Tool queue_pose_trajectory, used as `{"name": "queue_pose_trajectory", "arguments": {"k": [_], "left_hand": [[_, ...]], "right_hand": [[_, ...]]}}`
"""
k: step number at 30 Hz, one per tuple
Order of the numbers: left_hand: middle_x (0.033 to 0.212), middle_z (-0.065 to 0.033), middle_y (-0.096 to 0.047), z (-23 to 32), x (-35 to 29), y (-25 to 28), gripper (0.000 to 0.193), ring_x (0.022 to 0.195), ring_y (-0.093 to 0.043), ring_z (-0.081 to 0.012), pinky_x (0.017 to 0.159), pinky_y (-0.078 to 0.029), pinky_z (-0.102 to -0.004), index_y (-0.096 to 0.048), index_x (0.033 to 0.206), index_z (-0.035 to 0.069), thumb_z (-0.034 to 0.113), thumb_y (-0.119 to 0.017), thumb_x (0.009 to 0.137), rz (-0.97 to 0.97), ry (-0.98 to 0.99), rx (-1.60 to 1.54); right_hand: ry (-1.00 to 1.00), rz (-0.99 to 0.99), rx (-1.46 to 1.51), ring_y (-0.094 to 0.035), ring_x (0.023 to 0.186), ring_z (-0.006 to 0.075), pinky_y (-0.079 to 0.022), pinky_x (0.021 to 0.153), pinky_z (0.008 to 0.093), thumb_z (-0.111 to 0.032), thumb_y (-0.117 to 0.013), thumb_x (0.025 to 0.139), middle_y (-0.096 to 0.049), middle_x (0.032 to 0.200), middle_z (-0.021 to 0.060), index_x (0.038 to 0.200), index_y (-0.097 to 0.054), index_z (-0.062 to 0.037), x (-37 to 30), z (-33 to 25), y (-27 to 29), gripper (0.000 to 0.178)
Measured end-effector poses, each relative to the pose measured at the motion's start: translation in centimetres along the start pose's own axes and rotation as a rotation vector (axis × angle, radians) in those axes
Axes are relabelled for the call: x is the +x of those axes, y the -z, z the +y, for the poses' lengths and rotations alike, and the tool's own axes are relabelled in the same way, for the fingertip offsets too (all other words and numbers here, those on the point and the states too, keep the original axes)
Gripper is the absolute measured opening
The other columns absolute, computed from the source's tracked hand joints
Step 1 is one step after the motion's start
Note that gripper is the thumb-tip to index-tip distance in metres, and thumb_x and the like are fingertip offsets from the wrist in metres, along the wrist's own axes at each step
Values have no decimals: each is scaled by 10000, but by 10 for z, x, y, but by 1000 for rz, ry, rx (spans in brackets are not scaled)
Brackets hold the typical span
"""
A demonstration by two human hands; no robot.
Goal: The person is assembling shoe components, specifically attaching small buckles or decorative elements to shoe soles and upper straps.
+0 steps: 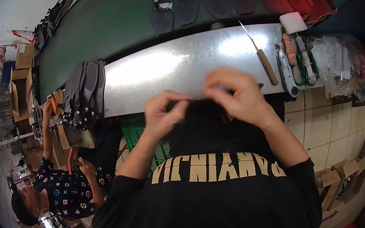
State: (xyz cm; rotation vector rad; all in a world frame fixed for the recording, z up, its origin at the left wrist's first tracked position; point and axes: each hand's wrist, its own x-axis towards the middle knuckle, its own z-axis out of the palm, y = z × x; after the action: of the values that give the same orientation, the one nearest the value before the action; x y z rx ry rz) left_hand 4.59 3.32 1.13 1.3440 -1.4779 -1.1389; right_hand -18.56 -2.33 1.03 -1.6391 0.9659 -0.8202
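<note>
My left hand (pixel 164 113) is in front of my shirt at the near edge of the metal table, thumb and fingers pinched together. Slightly higher and to the right, my right hand (pixel 236 96) is also closed in a pinch, blurred by motion. A small dark bit shows at its fingertips, but its kind is unclear. Between the hands, something black blends into my black shirt. Nearest my right hand, an awl (pixel 267 66) with a wooden handle lies on the shiny metal tabletop (pixel 156 70). A stack of dark grey soles (pixel 85 88) stands at the table's left end.
Beyond the table, a green conveyor belt (pixel 111 20) carries dark sandals (pixel 188 10) with straps. Scissors (pixel 309 69), a box cutter (pixel 286 75) and a white block (pixel 293 22) lie right, beside a clear plastic bag (pixel 345 67). A co-worker (pixel 69 187) works at left. Cardboard boxes (pixel 341 178) stand right.
</note>
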Motion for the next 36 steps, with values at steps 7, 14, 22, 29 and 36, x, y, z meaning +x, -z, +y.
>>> {"name": "queue_pose_trajectory", "arguments": {"k": [7,14,22,29,36], "left_hand": [[1196,-165,-615,-66,0,33,354,1024,-657,-264,788,-585,-375,-558,1233,-35,157,-574,936,341,604,-791],[1157,-130,-617,-48,6,3,330,1005,-647,-249,679,-574,-286,-541,1170,45,209,-630,899,300,908,-1306],[840,-27,-658,-39,16,-36,235,710,-603,-143,474,-403,-223,-635,940,115,341,-681,895,180,897,-1463],[827,-8,-651,-50,16,-43,220,651,-548,-112,420,-300,-198,-623,929,129,344,-666,906,111,862,-1591],[676,-48,-610,-35,22,-48,670,550,-508,-99,478,-366,-251,-621,833,15,592,-325,1004,512,468,-847]], "right_hand": [[93,640,-1006,-600,872,321,-483,799,394,-25,-636,828,-625,955,133,1053,-664,-5,17,64,28,228],[37,289,-159,-592,776,199,-469,716,305,-6,-558,886,-618,890,98,1166,-622,-40,-12,52,-12,289],[-235,-72,480,-575,715,96,-458,693,232,19,-533,911,-615,758,46,1468,-373,-50,-38,33,-65,584],[-69,62,372,-512,634,78,-424,597,208,-21,-514,958,-589,771,32,1393,-475,-13,-39,44,-62,437],[-467,-173,828,-460,526,56,-331,445,172,-130,-487,1006,-565,747,34,1446,-361,-57,-39,21,-51,464]]}}
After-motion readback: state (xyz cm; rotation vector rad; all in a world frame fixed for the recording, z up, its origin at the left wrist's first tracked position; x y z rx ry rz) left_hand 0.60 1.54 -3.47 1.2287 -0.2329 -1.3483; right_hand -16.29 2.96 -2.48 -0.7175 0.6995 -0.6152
